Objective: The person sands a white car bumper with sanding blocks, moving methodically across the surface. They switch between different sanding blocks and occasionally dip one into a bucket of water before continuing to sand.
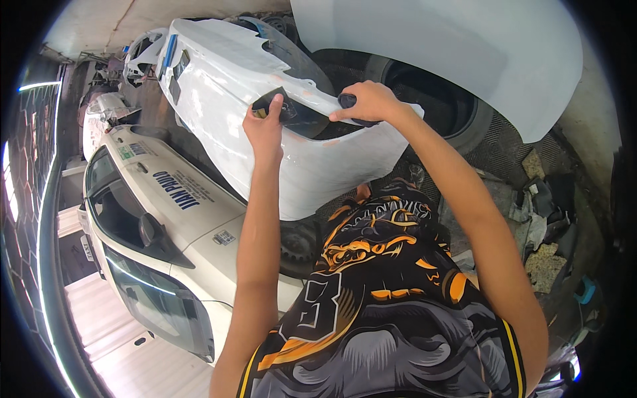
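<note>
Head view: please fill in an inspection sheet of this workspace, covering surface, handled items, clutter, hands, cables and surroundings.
Surface: dark, textured floor, partly hidden.
Handled items: glossy white curved car bumper with a cut-out opening; thin dark flat sheet; black rounded object, mostly covered.
Clutter: speckled tan flat pieces and a small teal object on the right.
Left hand: grips the sheet at the opening's near-left edge.
Right hand: grips the black object at the opening's right end.
Cables: nothing seen.
Surroundings: cream car at left; large smooth white panel at upper right.
</note>
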The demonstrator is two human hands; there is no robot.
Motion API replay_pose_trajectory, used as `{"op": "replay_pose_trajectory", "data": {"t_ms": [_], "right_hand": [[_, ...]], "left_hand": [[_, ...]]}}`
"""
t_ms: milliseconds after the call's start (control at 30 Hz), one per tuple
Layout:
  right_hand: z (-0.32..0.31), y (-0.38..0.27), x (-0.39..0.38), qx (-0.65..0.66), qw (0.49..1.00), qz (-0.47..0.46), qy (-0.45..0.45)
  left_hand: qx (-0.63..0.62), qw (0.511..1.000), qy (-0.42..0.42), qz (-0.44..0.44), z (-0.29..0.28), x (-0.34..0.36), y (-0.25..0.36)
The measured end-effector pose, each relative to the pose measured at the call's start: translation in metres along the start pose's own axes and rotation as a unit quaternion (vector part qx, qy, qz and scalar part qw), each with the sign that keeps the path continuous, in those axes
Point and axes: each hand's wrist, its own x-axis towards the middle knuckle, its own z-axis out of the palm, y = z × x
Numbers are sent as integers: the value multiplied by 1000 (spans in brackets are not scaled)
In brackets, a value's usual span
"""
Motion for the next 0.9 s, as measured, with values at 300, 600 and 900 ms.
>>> {"op": "replay_pose_trajectory", "data": {"t_ms": [300,600,900], "right_hand": [[15,14,-17,127,991,-2,53],[24,45,-54,344,924,-15,163],[32,89,-104,492,853,117,129]], "left_hand": [[-2,996,89,17,12,17,4],[-39,988,144,-34,-45,2,-5],[-94,975,190,-62,-75,-23,-25]]}}
